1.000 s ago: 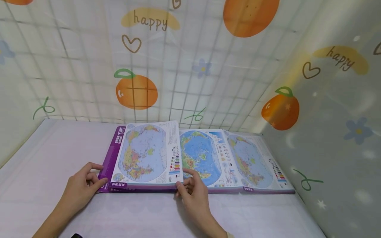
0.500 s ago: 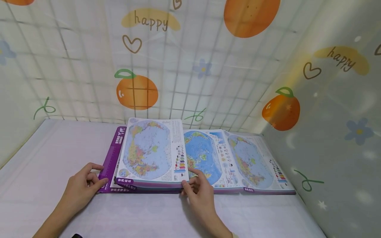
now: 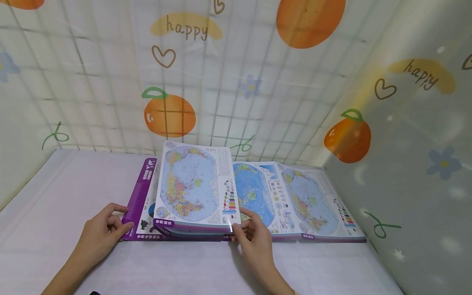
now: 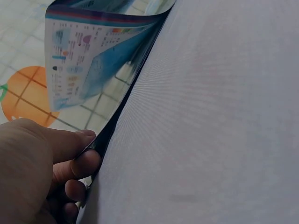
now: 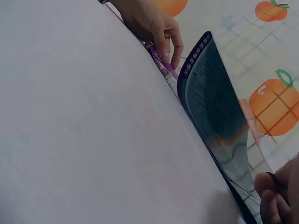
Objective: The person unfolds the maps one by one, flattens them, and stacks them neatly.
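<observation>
A fold-out world map lies across the table in glossy panels. Its purple left edge strip (image 3: 137,205) is pinched between thumb and fingers of my left hand (image 3: 98,231). The left wrist view shows the same left hand (image 4: 28,161) on that thin edge. My right hand (image 3: 256,239) grips the lower right corner of a raised political map panel (image 3: 189,182), lifted over the panels below. In the right wrist view this lifted panel (image 5: 217,93) bends up from the table, and part of the right hand (image 5: 280,196) shows at the edge.
A blue physical map panel (image 3: 256,196) and another political map panel (image 3: 313,200) extend to the right. Behind the white table (image 3: 177,266) hangs a curtain with oranges (image 3: 169,114) over a wire grid. Something small and black (image 3: 94,293) shows at the bottom edge.
My right hand has moved right, carrying the top panel's right edge along and raising it. More of the white panel beside the purple strip is uncovered. The left hand stays in place.
</observation>
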